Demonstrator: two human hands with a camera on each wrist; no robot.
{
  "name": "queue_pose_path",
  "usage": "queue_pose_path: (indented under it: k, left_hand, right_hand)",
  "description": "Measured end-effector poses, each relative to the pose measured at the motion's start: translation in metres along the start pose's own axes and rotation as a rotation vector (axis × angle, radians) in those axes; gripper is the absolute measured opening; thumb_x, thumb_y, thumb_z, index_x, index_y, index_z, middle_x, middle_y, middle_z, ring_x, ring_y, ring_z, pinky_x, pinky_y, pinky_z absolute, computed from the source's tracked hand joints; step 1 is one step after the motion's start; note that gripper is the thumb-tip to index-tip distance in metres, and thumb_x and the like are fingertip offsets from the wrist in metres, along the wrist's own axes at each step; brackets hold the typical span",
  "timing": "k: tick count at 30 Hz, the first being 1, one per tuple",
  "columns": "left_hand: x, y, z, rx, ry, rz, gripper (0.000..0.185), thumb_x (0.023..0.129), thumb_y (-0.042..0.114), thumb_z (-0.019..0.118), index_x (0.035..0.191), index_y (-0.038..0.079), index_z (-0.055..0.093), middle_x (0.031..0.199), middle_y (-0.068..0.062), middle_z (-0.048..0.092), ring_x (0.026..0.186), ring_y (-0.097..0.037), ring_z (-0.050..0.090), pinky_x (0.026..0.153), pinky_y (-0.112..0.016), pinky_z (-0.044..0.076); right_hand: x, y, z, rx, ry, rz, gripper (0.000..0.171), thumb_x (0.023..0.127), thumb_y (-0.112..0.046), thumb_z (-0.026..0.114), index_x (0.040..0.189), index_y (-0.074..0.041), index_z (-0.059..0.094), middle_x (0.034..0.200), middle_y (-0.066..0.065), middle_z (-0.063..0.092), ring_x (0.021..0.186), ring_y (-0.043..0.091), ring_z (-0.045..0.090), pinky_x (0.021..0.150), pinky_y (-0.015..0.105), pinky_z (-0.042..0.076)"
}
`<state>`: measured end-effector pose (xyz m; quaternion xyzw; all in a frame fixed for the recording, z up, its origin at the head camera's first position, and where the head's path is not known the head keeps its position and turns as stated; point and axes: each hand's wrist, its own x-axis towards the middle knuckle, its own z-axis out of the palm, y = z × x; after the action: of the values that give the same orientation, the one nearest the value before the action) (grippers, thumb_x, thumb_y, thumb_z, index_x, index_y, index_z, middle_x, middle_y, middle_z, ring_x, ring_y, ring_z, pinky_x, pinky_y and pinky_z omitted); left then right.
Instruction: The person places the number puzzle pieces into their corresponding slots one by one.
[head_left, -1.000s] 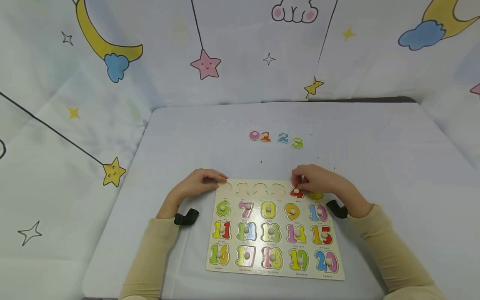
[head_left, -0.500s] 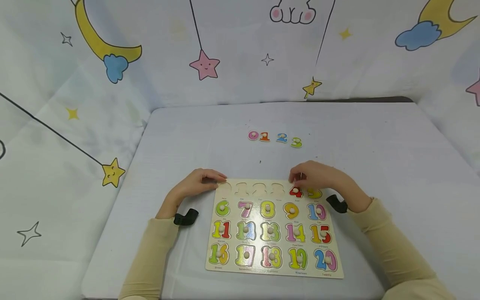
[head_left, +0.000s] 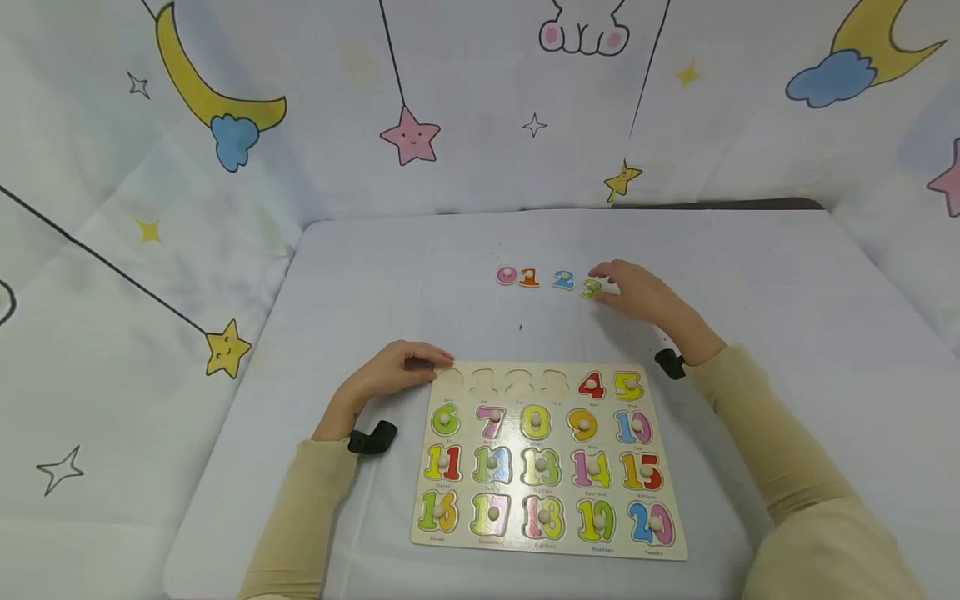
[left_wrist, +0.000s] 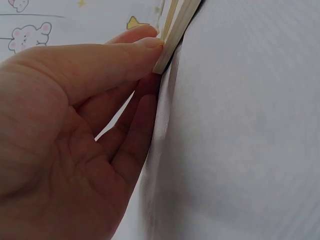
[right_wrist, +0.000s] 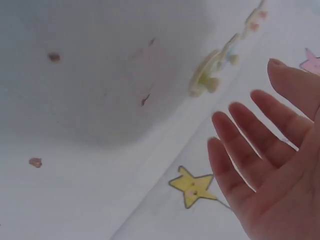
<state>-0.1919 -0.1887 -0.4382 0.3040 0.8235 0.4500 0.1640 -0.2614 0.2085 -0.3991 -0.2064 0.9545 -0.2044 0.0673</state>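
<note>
My right hand (head_left: 637,293) is out over the far part of the bench (head_left: 750,275), fingers (right_wrist: 250,135) straight and spread, holding nothing. It's right beside the green 3 (head_left: 592,287), fingertips about at its edge; can't tell from the head view if they actually touch it. The 3 is the right end of a loose row: pink 0 (head_left: 507,275), orange 1 (head_left: 529,277), blue 2 (head_left: 564,280), all lying flat, well apart from the puzzle board (head_left: 547,454).

My left hand (head_left: 397,371) rests on the bench at the board's far left corner. Left wrist view shows the thumb tip pressed on the board edge (left_wrist: 170,40), the other fingers loosely curled beneath, not wrapped round anything. So it steadies, no real grip.

Board state: the top row has four empty cutouts (head_left: 502,379) on the left, then red 4 (head_left: 592,385) and yellow 5 (head_left: 628,386) seated. 6 through 20 are all in.

Step in hand, as I judge it: reaching for the 3, grasp not made yet. Next move calls for pinching its small knob, lifting it clear of the 2, then carrying it to the empty slot just left of the 4, turned to match the cutout. Left hand should hold the board steady.
</note>
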Motion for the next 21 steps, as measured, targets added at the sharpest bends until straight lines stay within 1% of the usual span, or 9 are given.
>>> queue_pose_path:
  k: [4,7,11,15,21]
  left_hand:
    - [0.003,-0.019,0.002,0.0,0.008,0.012,0.026,0.086,-0.005,0.063,0.112,-0.005,0.066,0.118,-0.016,0.061,0.113,-0.03,0.052,0.095,-0.045,0.037]
    - [0.005,-0.025,0.002,-0.007,0.011,0.014,0.026,0.086,-0.002,0.065,0.112,0.0,0.067,0.117,-0.011,0.062,0.113,-0.026,0.053,0.095,-0.041,0.038]
    - [0.005,-0.026,0.001,-0.011,0.004,0.019,0.026,0.086,0.001,0.066,0.112,0.004,0.068,0.116,-0.007,0.063,0.111,-0.021,0.054,0.094,-0.038,0.039]
    - [0.005,-0.024,0.001,-0.01,-0.008,0.023,0.026,0.087,0.001,0.066,0.112,0.003,0.068,0.115,-0.006,0.063,0.111,-0.021,0.054,0.094,-0.038,0.039]
    - [0.005,-0.024,0.001,-0.005,-0.008,0.004,0.026,0.087,0.0,0.065,0.112,0.004,0.069,0.115,-0.004,0.064,0.111,-0.018,0.054,0.094,-0.036,0.039]
  right_hand:
    - [0.014,0.008,0.0,-0.012,-0.006,0.043,0.04,0.09,-0.008,0.062,0.125,0.008,0.052,0.117,0.024,0.052,0.106,0.038,0.05,0.088,0.049,0.04]
    - [0.022,0.012,0.002,-0.004,-0.028,0.055,0.039,0.088,-0.01,0.064,0.12,0.01,0.053,0.111,0.025,0.052,0.102,0.037,0.05,0.087,0.049,0.039]
    - [0.031,0.02,0.009,0.011,-0.04,0.07,0.04,0.085,-0.014,0.069,0.114,0.011,0.055,0.106,0.024,0.052,0.097,0.035,0.049,0.086,0.047,0.039]
    - [0.035,0.027,0.016,0.004,-0.027,0.092,0.04,0.084,-0.016,0.071,0.11,0.009,0.056,0.101,0.021,0.052,0.093,0.034,0.049,0.083,0.046,0.039]
    - [0.037,0.029,0.019,0.046,0.009,0.121,0.037,0.083,-0.013,0.072,0.107,0.007,0.05,0.097,0.02,0.053,0.088,0.032,0.049,0.078,0.046,0.04]
